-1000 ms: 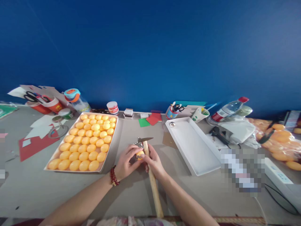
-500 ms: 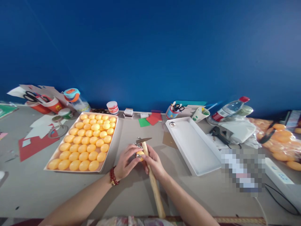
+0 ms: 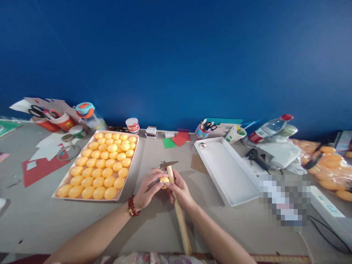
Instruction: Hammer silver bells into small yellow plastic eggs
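An orange ping-pong ball (image 3: 165, 180) sits between my two hands, over the middle of the table. My left hand (image 3: 148, 187) is closed, fingertips pinching a small shiny metal piece (image 3: 161, 182) against the ball's near left side. From the other side, my right hand (image 3: 180, 187) grips the ball with its thumb at the front. A hammer (image 3: 180, 216) with a wooden handle slants past my right hand toward the front edge; its dark head lies just beyond the ball. Several small metal pieces (image 3: 162, 169) lie by the head, partly hidden by my fingers.
At left, a shallow box (image 3: 54, 195) carries rows of orange balls. A white tray (image 3: 228, 176) on the right has one shiny silver thing (image 3: 202, 145) in its far corner. Cups, bottles, coloured paper (image 3: 180, 138), a glue gun (image 3: 257, 158) and a power strip (image 3: 327, 205) stand around.
My left fingers and thumb have shifted slightly on the metal piece at the ball. The hammer, box and tray stay in place; the view has moved a little.
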Tool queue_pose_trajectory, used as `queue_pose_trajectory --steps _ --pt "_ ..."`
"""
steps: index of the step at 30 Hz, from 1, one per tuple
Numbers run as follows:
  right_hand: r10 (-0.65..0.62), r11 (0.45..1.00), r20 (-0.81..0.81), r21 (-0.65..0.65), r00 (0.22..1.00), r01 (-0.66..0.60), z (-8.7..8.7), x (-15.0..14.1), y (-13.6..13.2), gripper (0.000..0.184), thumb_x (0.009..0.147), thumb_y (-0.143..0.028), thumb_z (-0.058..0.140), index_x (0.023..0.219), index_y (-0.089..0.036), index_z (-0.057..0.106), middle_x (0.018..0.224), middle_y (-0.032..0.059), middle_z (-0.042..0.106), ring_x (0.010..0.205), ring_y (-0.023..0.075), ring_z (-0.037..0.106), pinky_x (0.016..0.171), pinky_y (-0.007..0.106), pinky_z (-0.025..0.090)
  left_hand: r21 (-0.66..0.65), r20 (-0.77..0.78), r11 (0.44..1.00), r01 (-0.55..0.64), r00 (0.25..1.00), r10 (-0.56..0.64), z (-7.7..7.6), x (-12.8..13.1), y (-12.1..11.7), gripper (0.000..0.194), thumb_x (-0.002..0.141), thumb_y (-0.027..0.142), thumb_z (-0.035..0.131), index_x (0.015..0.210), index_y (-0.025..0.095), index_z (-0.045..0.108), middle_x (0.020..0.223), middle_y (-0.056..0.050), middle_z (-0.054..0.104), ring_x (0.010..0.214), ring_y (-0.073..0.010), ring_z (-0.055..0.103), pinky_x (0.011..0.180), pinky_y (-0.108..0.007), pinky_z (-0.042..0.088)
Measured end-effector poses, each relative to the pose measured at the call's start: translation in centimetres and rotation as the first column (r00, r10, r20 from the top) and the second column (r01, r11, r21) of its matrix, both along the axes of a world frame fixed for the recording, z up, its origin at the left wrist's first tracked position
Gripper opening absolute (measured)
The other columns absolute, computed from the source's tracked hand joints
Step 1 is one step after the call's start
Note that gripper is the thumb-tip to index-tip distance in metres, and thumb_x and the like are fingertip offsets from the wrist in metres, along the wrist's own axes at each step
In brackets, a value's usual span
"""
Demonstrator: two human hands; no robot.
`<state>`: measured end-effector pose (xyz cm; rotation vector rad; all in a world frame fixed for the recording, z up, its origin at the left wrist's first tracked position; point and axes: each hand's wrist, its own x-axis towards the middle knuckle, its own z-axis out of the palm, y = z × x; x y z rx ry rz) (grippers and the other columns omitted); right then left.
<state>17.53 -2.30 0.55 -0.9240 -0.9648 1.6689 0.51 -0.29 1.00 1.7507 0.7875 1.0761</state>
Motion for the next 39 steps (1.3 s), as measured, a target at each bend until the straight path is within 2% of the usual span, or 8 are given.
queue_pose_trajectory --steps 8,16,21,24,29,39 --pt "-0.003 1.0 -0.015 -0.019 1.0 0.002 0.4 -0.1 -0.1 0.056 0.08 -0.042 0.073 0.124 -0.018 0.047 0.067 -0.0061 0.058 0.031 0.0039 0.043 0.027 0.015 0.034 -0.061 0.028 0.998 -0.009 1.0 0.011 0.0 0.1 -0.2 0.028 0.096 0.035 0.047 0.113 0.021 0.065 0.112 -0.01 0.057 0.108 -0.0252 0.055 0.097 -0.041 0.043" --pt "0.008 1.0 -0.056 -0.018 0.998 -0.009 -0.1 0.0 0.0 0.057 0.08 -0.039 0.072 0.126 -0.018 0.046 0.064 -0.0067 0.059 0.03 0.0044 0.044 0.027 0.015 0.036 -0.154 0.108 0.988 0.014 0.994 0.003 -0.5 0.2 -0.2 0.027 0.095 0.034 0.05 0.111 0.021 0.068 0.114 -0.01 0.056 0.111 -0.0255 0.053 0.096 -0.039 0.044" --pt "0.04 0.999 -0.124 -0.011 0.991 -0.041 -0.5 0.0 -0.1 0.057 0.08 -0.038 0.072 0.127 -0.019 0.045 0.061 -0.0071 0.058 0.029 0.0044 0.041 0.028 0.016 0.036 -0.186 0.2 0.982 0.038 0.98 -0.001 -1.0 0.3 -0.2 0.03 0.097 0.036 0.046 0.109 0.021 0.07 0.112 -0.01 0.058 0.112 -0.0254 0.053 0.099 -0.04 0.042" --pt "0.051 0.998 -0.143 -0.023 0.988 -0.055 -0.6 0.0 -0.1 0.057 0.08 -0.036 0.073 0.127 -0.019 0.045 0.061 -0.007 0.058 0.029 0.0047 0.041 0.028 0.016 0.036 -0.218 0.242 0.975 0.055 0.97 0.0 -1.1 0.3 -0.2 0.027 0.096 0.033 0.049 0.107 0.022 0.07 0.112 -0.009 0.057 0.113 -0.0247 0.053 0.098 -0.038 0.043" --pt "0.071 0.997 -0.22 -0.008 0.973 -0.075 -0.5 -0.1 -0.1 0.05 0.082 -0.035 0.071 0.123 -0.018 0.048 0.059 -0.0075 0.056 0.028 0.0041 0.039 0.029 0.016 0.036 -0.255 0.3 0.964 0.075 0.954 0.005 -1.4 0.5 -0.2 0.029 0.097 0.033 0.047 0.107 0.021 0.071 0.113 -0.009 0.058 0.115 -0.0246 0.053 0.101 -0.039 0.041" --pt "0.094 0.994 -0.321 -0.029 0.942 -0.109 -0.7 -0.1 0.0 0.05 0.083 -0.039 0.069 0.124 -0.019 0.047 0.053 -0.0093 0.053 0.027 0.0044 0.034 0.029 0.015 0.033 -0.304 0.33 0.949 0.087 0.944 0.019 -1.8 0.6 0.0 0.026 0.095 0.035 0.052 0.106 0.021 0.071 0.114 -0.008 0.066 0.118 -0.025 0.055 0.105 -0.042 0.04"
